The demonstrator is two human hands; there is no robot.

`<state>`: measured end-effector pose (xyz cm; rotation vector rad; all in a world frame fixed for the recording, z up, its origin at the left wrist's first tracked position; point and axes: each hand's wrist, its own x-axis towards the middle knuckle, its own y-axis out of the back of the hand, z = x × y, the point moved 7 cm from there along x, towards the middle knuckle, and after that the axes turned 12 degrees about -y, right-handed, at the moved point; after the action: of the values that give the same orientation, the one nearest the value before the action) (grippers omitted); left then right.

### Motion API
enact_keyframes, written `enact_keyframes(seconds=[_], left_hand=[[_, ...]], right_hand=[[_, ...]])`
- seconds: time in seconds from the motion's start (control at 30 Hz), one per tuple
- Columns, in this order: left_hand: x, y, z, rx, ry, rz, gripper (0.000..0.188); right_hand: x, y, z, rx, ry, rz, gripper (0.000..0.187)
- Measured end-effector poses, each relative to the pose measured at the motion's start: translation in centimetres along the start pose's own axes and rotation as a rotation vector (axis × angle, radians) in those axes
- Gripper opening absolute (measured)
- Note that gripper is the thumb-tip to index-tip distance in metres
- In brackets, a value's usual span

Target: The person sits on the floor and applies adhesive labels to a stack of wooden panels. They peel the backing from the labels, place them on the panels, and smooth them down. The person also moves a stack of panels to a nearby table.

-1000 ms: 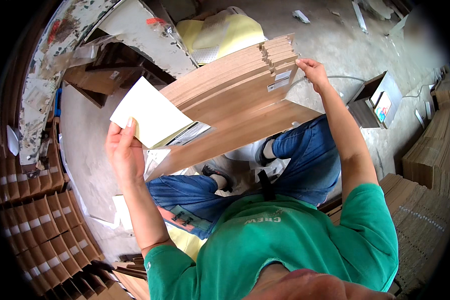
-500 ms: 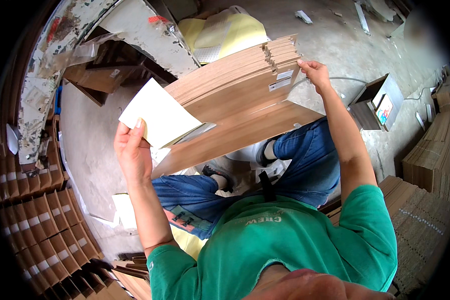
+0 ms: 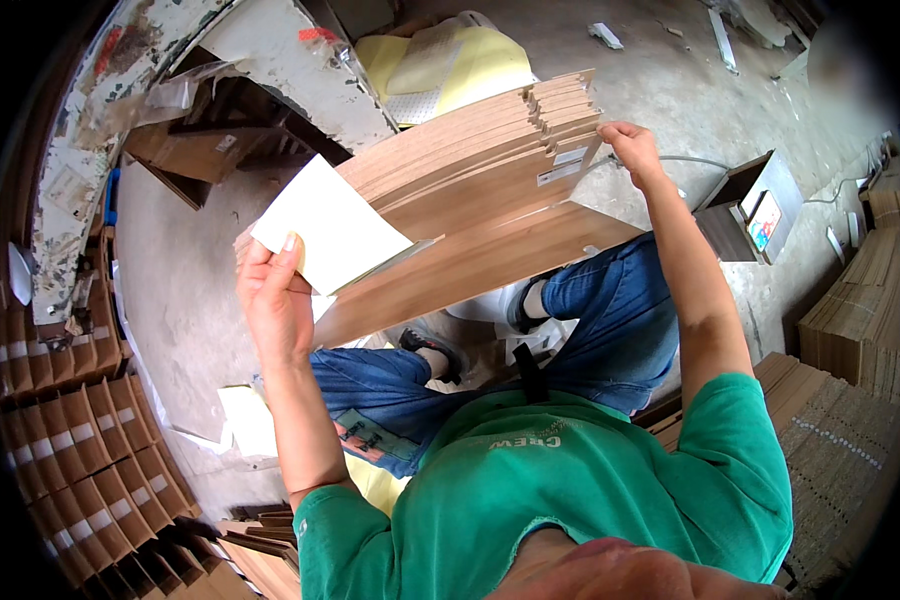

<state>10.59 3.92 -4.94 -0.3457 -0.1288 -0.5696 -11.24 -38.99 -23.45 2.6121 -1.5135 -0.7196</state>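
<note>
Between my knees stands a row of wood-grain panels [image 3: 440,150], upright on edge, with notches near their right ends. My right hand [image 3: 630,150] is closed in a pinch at the top right corner of the front panel [image 3: 470,205], which carries two small labels. My left hand [image 3: 278,300] grips pale cream paper [image 3: 330,225] by its lower left edge, thumb on top; whether it is one sheet or several I cannot tell. The paper covers the row's left part. Nearer my legs a wood-grain board [image 3: 440,285] lies along the foot of the panels.
Brown slotted racks [image 3: 100,450] stand at the left. A worn white metal frame [image 3: 300,75] rises at the far left, beside yellow sheets [image 3: 470,70]. On the right, a phone [image 3: 763,220] rests on a small box-like stand [image 3: 740,195], with stacked boards [image 3: 840,320] nearer me.
My left hand and the paper have shifted slightly to the right. The front panels' top edges now stand a little farther apart at the pinched end. My right hand has barely moved.
</note>
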Motion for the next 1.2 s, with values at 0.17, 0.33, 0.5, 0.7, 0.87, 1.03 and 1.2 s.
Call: enact_keyframes(seconds=[0.17,0.33,0.5,0.7,0.87,1.03,1.2], left_hand=[[-0.2,-0.2,0.2,-0.011,-0.001,-0.007,0.026],[-0.5,0.1,0.2,0.000,0.009,0.012,0.026],[-1.0,-0.4,-0.7,0.007,0.067,0.049,0.025],[-0.8,-0.9,-0.6,0.006,0.054,0.015,0.025],[-0.6,-1.0,-0.4,-0.037,0.059,0.044,0.027],[0.8,-2.5,-1.5,-0.150,0.096,0.111,0.028],[2.6,-3.7,-7.4,-0.247,0.162,0.070,0.025]], right_hand=[[0.3,-0.6,0.2,0.015,0.068,0.017,0.036],[0.7,0.2,1.1,-0.094,-0.029,0.015,0.031],[0.5,0.1,0.5,-0.046,-0.016,-0.068,0.023],[-0.2,-0.4,0.2,-0.077,0.005,-0.085,0.025],[-1.9,-0.8,-0.8,-0.550,0.141,-0.092,0.025],[-4.9,-1.7,1.2,-1.062,0.270,-0.500,0.024],[-8.3,-7.9,-2.0,-0.559,0.279,-0.388,0.029]])
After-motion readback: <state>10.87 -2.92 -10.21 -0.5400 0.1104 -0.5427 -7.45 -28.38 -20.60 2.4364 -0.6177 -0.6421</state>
